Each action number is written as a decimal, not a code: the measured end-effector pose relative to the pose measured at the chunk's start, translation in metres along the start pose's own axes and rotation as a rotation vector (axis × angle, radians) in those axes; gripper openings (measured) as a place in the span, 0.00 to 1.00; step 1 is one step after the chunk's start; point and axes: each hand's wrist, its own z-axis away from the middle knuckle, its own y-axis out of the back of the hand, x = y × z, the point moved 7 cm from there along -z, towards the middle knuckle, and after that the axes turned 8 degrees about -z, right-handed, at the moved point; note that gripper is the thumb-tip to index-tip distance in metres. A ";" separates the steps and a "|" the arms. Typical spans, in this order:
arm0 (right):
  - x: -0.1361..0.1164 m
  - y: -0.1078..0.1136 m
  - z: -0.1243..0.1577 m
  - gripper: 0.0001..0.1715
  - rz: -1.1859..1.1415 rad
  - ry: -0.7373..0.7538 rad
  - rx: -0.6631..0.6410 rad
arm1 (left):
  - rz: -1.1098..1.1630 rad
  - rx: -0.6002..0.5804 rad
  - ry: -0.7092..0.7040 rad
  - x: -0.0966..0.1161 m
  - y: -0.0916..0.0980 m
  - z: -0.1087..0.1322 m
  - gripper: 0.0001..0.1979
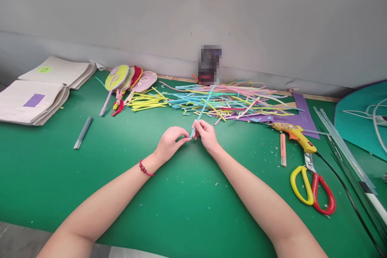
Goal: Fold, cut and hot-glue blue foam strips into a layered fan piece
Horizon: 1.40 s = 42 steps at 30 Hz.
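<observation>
A light blue pipe cleaner (207, 102) slants up and away from my hands over the green table. My right hand (205, 134) is closed around it near its lower end. At that lower tip, thumb and forefinger of my left hand (173, 140) are pinched together; the tip lies between or against them. Just beyond my hands spreads a loose heap of pipe cleaners (242, 98) in blue, pink, yellow and white. To its left lies a bunch of short yellow pipe cleaners (146, 102).
Several small fan-shaped crafts (117, 77) lie back left, beside paper stacks (28, 98). A grey marker (83, 133) lies left. On the right are a yellow glue gun (294, 135), an orange marker (283, 150), scissors (313, 189), a black cord and clear glue sticks (344, 147).
</observation>
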 end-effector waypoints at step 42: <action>-0.005 0.005 -0.002 0.26 -0.018 0.056 0.066 | 0.585 -0.162 0.447 -0.025 -0.030 0.003 0.14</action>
